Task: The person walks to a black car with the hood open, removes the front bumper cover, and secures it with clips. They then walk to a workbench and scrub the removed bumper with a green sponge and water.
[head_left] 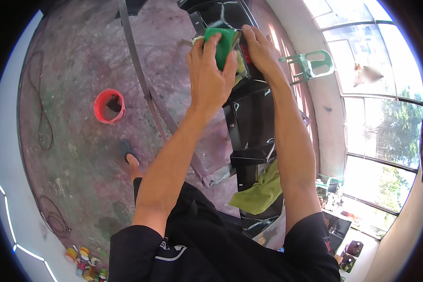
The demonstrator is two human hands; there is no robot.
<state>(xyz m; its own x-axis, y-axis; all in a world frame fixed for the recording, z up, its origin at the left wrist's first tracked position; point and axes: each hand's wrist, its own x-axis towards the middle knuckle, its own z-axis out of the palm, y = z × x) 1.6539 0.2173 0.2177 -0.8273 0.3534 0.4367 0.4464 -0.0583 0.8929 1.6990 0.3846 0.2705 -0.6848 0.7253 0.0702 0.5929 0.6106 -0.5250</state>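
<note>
My left hand [209, 77] is closed on a green block-shaped thing [219, 42], its fingers bent over the face and the thumb on the near side. Whether it is a pad or a container I cannot make out. Pale yellow material [241, 66] shows beside it, over a glossy black panel [256, 110] with folded edges. White streaks mark the black surface at the top. My right hand [263, 49] grips the panel's right edge, its thumb close to the green thing; part of its fingers is hidden. Between the hands a small red patch [246, 54] shows.
A yellow-green cloth [258, 190] drapes over the black piece near my body. On the stained floor at left stands a red bucket [109, 106] with something dark inside. A long metal bar [143, 75], a green plastic chair [310, 66] and a hose [42, 101] lie around.
</note>
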